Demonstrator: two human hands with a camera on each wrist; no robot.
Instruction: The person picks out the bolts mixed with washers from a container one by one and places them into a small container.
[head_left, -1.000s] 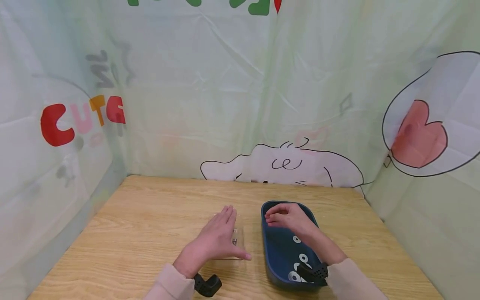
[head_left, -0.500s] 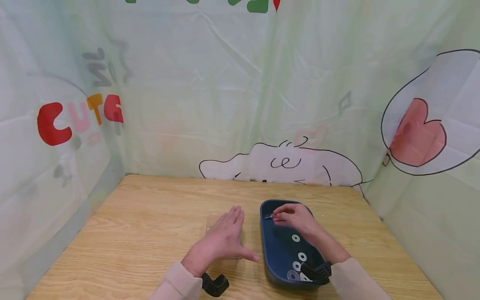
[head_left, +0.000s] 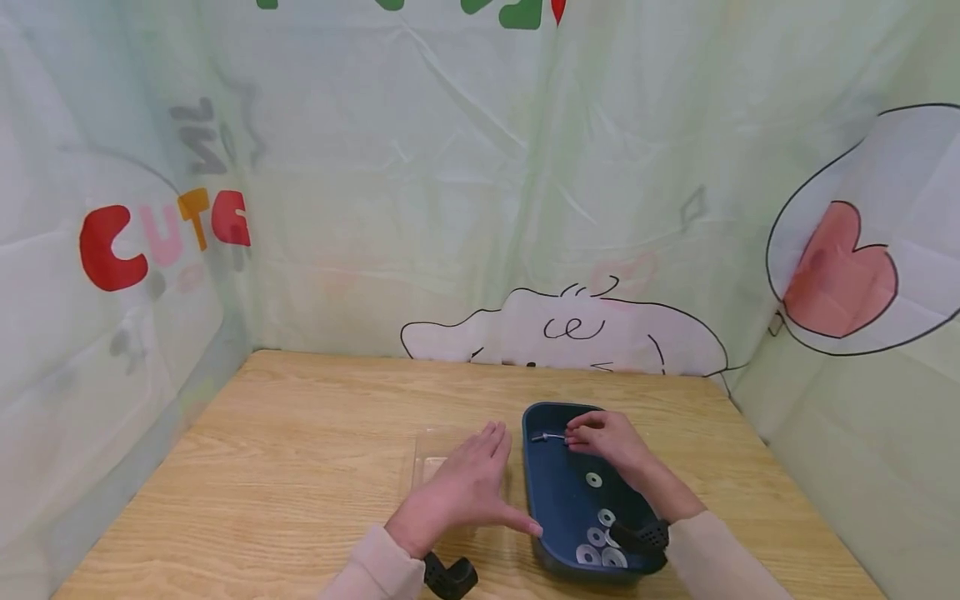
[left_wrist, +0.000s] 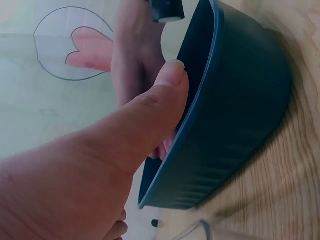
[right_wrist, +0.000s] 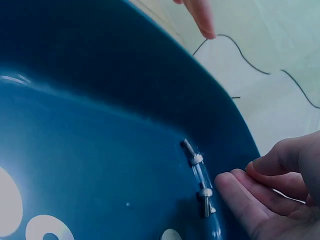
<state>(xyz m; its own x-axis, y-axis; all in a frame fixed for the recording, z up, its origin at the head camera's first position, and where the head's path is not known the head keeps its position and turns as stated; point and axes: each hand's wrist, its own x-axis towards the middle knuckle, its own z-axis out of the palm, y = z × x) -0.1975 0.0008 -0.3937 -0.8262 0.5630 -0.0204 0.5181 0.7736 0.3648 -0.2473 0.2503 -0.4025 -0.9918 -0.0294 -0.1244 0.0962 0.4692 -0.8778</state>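
My right hand (head_left: 611,437) hangs inside the blue bin (head_left: 530,483) near its far end, fingers bent, thumb tip close to the fingertips. Nothing shows between them. Beside those fingers, in the right wrist view, two small bolts (right_wrist: 188,146) with pale collars lie end to end along the foot of the bin's wall. My left hand (head_left: 468,483) is stretched out with straight fingers, thumb pointing to the bin's left rim. It partly covers a clear plastic box (head_left: 422,458) on the table; the box's contents are mostly hidden.
Several white washers (head_left: 606,517) lie on the bin's floor, most at its near end. The wooden table (head_left: 300,433) is bounded by a printed curtain (head_left: 360,208) behind and at both sides.
My right hand has shifted rightward inside the bin, leaving the bolts visible on its left. My left hand has moved right toward the bin, uncovering more of the clear box's left part.
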